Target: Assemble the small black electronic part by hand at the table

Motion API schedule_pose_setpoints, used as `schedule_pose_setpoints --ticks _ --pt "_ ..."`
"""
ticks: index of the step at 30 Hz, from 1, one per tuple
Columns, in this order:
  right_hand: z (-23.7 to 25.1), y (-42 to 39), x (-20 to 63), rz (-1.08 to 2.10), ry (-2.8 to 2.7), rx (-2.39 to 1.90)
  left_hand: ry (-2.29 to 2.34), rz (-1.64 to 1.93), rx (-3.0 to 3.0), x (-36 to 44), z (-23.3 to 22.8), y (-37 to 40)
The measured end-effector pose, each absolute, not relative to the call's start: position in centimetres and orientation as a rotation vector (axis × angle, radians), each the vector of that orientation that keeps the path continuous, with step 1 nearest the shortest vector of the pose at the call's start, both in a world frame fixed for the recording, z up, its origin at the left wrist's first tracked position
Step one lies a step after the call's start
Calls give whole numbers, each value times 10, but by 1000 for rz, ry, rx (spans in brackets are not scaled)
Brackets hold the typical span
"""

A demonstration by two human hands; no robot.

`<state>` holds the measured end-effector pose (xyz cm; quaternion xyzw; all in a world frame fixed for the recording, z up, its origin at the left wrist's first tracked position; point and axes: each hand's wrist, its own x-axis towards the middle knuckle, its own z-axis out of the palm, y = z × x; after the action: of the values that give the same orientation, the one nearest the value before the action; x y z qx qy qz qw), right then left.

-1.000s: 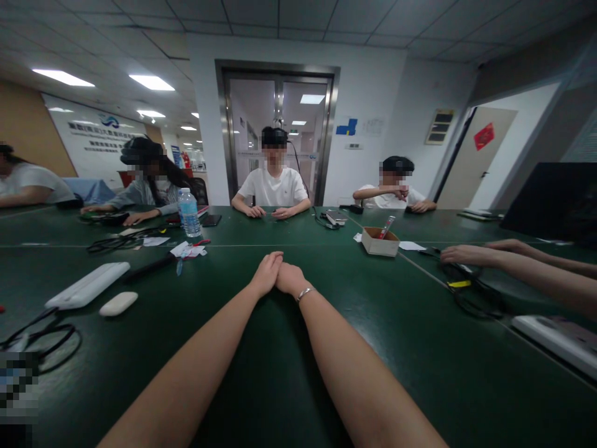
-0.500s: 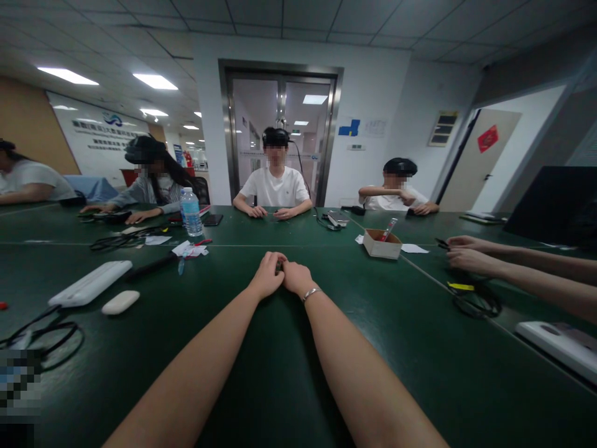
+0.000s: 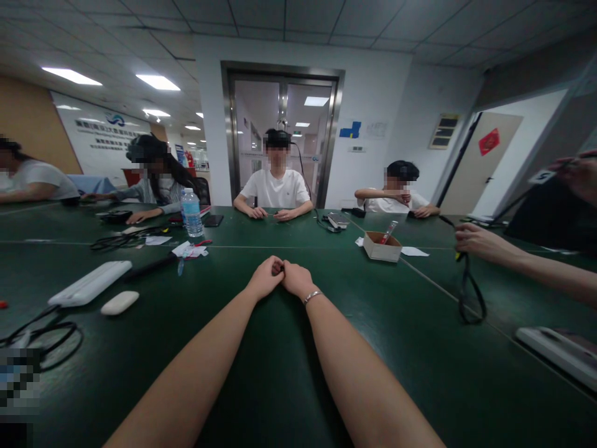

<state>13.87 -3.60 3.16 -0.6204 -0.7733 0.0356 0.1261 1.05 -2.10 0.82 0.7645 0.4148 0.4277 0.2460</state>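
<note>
- The left hand (image 3: 265,278) and the right hand (image 3: 295,278) lay out on the green counter (image 3: 280,373), pressed together at the knuckles, both forearms stretched forward from the wearer.
- Both hands were curled narrow, fingers folded in; a small dark thing (image 3: 278,269) showed in the gap where they met, too small to tell what it was or which hand gripped it.
- A thin bracelet (image 3: 311,297) sat on the right wrist.
- To the left on the counter lay a white oval piece (image 3: 120,303), with a long white bar (image 3: 89,283) just beyond it and loose black cables (image 3: 46,339) near the edge.
- Farther off stood a water bottle (image 3: 191,213), with scraps of paper (image 3: 189,250) near it.
- To the right, well apart from the hands, stood a small cardboard box (image 3: 382,246) with a pen-like stick leaning in it.
- At the right edge, another person's hand (image 3: 478,241) held a looped black cable (image 3: 469,292) up off the counter.
- Several more people sat across the counter.
</note>
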Motion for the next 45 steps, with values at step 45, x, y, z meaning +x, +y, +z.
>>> schedule_pose_setpoints --ticks 45 --pt "29 -21 154 1439 -1241 -1056 1128 1222 1828 -12 0 1"
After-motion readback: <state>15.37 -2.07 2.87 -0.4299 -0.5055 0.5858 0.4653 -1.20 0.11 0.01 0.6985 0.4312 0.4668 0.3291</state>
